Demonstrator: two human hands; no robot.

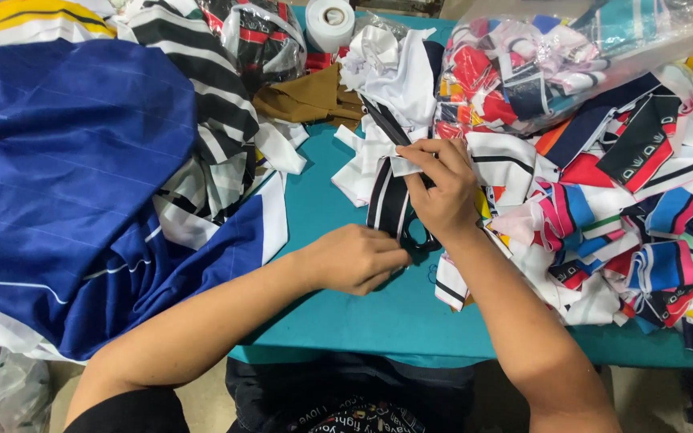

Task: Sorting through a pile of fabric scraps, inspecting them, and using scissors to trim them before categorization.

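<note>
My right hand point(441, 188) grips black scissors point(401, 152) whose blades point up and away into a small white piece of fabric point(404, 164). A black-and-white striped strip point(387, 204) hangs down from that piece. My left hand point(354, 258) is closed around the strip's lower end, just left of the scissor handles point(420, 236). Both hands work over a teal table point(338, 305).
A large blue cloth point(66, 176) covers the left side. Black-and-white striped fabric point(202, 96) lies behind it. A heap of colourful scraps point(635, 216) fills the right, with a clear bag of scraps point(555, 56) behind. A white tape roll point(330, 22) and brown cloth point(302, 98) sit at the back.
</note>
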